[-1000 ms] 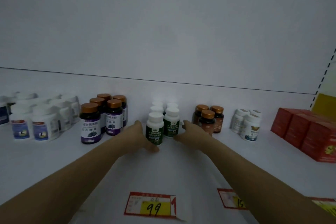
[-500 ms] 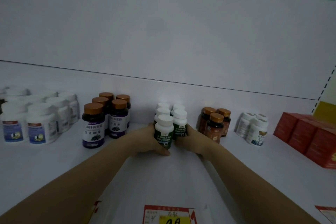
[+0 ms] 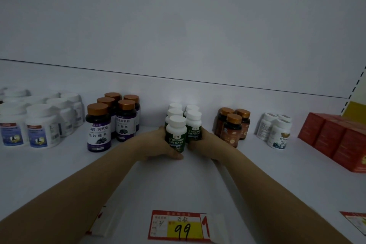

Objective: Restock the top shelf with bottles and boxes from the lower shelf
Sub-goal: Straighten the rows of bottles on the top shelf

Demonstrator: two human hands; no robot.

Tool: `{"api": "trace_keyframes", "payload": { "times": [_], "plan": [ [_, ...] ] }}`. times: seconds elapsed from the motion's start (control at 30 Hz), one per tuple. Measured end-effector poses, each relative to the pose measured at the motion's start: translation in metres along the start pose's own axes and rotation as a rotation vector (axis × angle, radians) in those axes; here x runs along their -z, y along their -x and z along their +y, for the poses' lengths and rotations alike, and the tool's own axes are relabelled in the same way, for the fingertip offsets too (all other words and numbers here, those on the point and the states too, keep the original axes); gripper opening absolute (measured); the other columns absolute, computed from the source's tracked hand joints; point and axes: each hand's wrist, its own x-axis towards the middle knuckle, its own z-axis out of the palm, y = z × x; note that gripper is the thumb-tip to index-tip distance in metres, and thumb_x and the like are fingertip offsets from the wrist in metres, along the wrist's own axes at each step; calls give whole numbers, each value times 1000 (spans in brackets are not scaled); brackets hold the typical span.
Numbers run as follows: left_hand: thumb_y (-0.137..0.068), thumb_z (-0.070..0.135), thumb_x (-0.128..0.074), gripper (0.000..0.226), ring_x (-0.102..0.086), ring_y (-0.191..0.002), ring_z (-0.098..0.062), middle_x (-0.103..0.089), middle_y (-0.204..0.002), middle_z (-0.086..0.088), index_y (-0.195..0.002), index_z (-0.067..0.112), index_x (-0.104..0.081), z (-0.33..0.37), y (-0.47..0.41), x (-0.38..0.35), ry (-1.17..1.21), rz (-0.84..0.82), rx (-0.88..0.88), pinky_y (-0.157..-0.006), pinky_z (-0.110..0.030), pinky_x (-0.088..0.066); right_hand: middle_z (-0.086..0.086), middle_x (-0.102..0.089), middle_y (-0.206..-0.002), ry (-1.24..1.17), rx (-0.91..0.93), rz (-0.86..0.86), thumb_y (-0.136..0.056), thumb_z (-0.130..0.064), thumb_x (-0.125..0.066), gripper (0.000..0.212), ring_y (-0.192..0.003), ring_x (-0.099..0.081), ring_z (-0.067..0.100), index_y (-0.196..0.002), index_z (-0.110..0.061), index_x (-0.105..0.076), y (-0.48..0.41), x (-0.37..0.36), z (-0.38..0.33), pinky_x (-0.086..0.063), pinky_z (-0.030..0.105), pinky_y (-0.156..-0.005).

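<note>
While you look down from your head camera, your left hand (image 3: pixel 156 145) and right hand (image 3: pixel 206 143) press in from both sides on the green bottles (image 3: pixel 183 125), which stand in two short rows on the white shelf (image 3: pixel 59 164). Both hands wrap tight on the front pair, likely so the rows stay neat and move as one. The purple bottles (image 3: pixel 111 123) and brown bottles (image 3: pixel 232 125) stand just beside them, so keep your elbows in. The price tag (image 3: pixel 178 228) sits at the shelf's front edge.
</note>
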Motion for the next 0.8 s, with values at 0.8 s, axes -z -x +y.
{"api": "trace_keyframes", "payload": {
  "times": [0.8],
  "plan": [
    [-81, 44, -68, 68, -50, -102, -18, -52, -131, -11, -131, 4, -45, -22, 148, 86, -542, 334, 322, -81, -25, -42, 11, -53, -113, -150, 318, 105, -92, -12, -49, 54, -94, -52, 21, -141, -6, -25, 65, -41, -148, -43, 29, -76]
  ]
}}
